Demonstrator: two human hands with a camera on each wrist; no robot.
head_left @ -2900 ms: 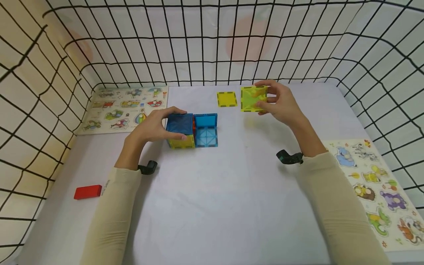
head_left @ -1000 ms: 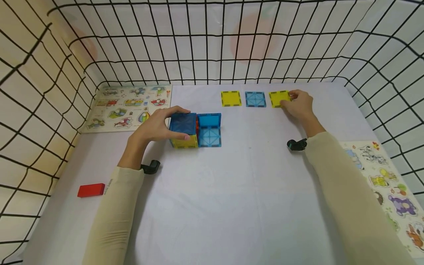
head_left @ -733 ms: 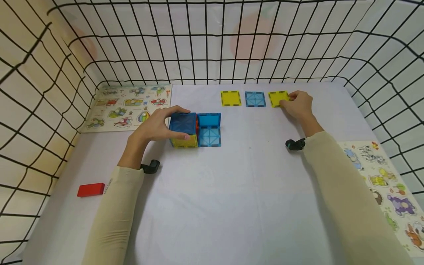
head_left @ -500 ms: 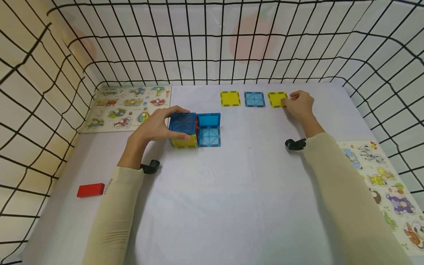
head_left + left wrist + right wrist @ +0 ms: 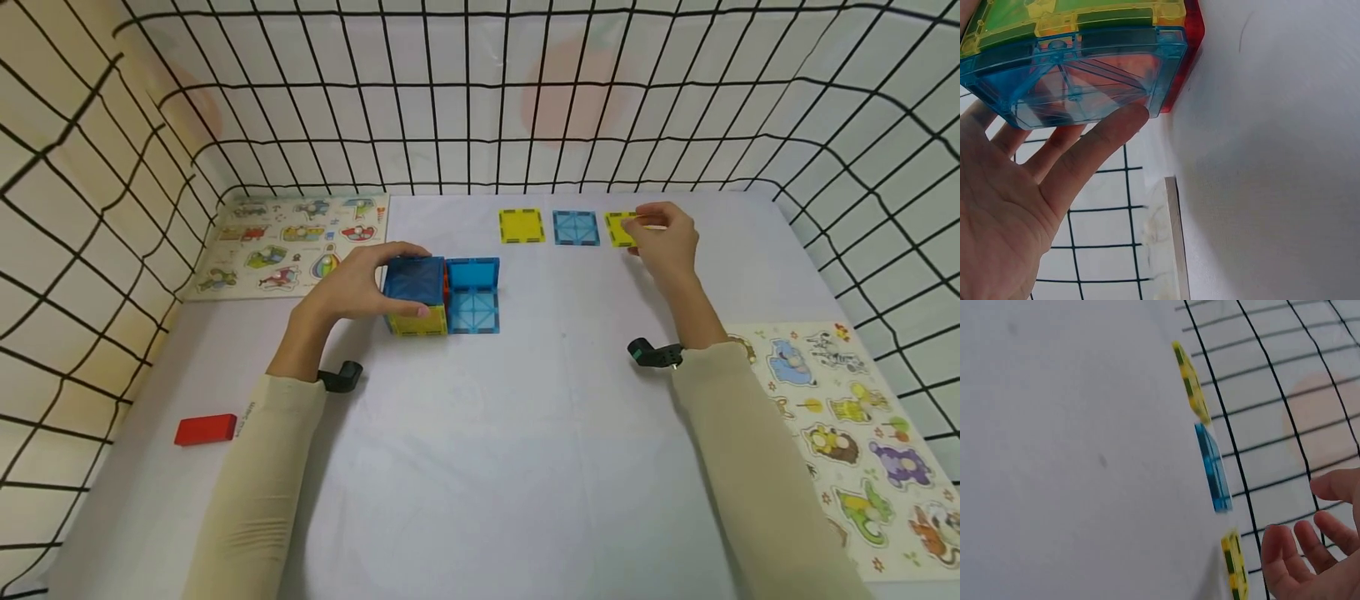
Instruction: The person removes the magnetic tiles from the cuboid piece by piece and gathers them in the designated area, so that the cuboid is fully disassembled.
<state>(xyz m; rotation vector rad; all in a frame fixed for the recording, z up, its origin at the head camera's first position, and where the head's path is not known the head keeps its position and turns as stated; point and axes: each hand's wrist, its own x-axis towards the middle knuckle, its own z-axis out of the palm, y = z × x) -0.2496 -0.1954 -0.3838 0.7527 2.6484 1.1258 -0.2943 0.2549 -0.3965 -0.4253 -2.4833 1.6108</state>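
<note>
My left hand (image 5: 341, 287) grips a cube of see-through magnetic tiles (image 5: 412, 281), blue on top and yellow in front, with the thumb on the near side and fingers behind. Red shows on its right side. Joined there are a flat blue tile (image 5: 473, 312) and an upright blue tile (image 5: 473, 272). At the back lie a yellow tile (image 5: 521, 226), a blue tile (image 5: 576, 227) and a second yellow tile (image 5: 617, 230), spaced in a row. My right hand (image 5: 666, 246) hovers over this last one, partly hiding it; the right wrist view shows its loosely bent fingers (image 5: 1277, 547) apart from the tiles.
A red block (image 5: 205, 429) lies at the left. One picture puzzle board (image 5: 288, 287) sits at the back left, another (image 5: 840, 467) at the right under the sleeve. Black wire mesh (image 5: 468, 112) walls the table on the back and sides.
The tile my right hand held in the air is gone from it; a blue and a yellow tile now lie in the row. That hand has just lifted off the yellow one. The left stays put.
</note>
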